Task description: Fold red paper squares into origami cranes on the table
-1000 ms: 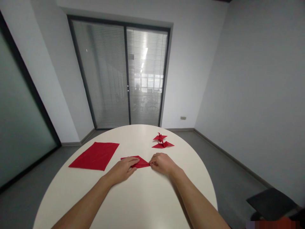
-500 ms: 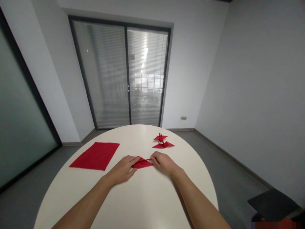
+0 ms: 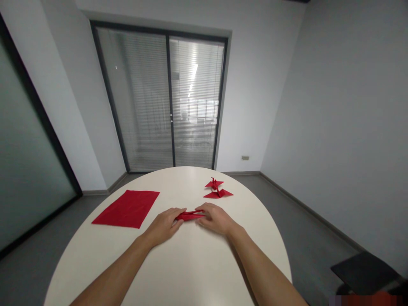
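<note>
A smooth, off-white, round-edged surface (image 3: pixel 191 267) is spreading beneath everything, its sheen catching soft light; on it, near the middle, a narrow, folded red paper piece (image 3: pixel 188 216) is lying between the two hands, its layers showing sharp creases and slim points splitting apart toward the right. The left hand (image 3: pixel 164 223) is holding the piece's left end, its grip nearly closed, fingers lying over the top and the thumb tucking in along the near side; the right hand (image 3: pixel 218 217) is touching the right end, its grip only slightly parted, with the slim points running in between curled fingers and thumb; how firmly it is pinching, one cannot tell.

To the left, a flat, four-cornered red paper sheet (image 3: pixel 129 209) is lying apart from the hands, faint wrinkles crossing it; beyond the right hand, a red folded-paper crane with spread, pointed wings (image 3: pixel 219 194) is resting, and just behind it a second, similar red paper crane (image 3: pixel 214 184) is standing; farther back, dark-framed glass panels with pale slatted blinds (image 3: pixel 162 102) are filling the wall opening.
</note>
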A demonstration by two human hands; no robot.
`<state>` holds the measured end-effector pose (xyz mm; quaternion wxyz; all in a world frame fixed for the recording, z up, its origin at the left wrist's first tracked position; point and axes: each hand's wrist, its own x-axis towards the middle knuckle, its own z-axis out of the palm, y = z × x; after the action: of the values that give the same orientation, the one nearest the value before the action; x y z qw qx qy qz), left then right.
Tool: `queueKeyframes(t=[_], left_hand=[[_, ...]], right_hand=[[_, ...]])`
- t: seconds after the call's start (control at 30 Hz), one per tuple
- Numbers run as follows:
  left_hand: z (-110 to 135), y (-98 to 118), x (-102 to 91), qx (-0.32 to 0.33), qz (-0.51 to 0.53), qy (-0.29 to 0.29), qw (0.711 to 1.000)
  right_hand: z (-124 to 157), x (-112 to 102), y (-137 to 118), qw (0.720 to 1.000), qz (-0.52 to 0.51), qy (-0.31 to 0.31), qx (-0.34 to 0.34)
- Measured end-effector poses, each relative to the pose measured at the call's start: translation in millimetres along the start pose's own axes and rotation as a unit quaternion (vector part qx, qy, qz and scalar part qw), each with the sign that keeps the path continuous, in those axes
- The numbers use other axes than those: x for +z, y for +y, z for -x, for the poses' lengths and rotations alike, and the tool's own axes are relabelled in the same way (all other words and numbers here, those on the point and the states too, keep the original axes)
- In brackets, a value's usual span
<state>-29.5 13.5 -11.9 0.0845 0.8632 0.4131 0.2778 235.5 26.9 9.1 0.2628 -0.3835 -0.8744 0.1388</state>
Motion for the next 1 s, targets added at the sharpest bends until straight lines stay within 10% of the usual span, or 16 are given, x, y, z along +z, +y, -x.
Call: queueKeyframes(t=[1.0], left_hand=[[-11,31,-7.4,-0.155,0.062,0.041,0.985]], right_hand=[[-11,20,1,0.953,-0.285,0.051,0.083]])
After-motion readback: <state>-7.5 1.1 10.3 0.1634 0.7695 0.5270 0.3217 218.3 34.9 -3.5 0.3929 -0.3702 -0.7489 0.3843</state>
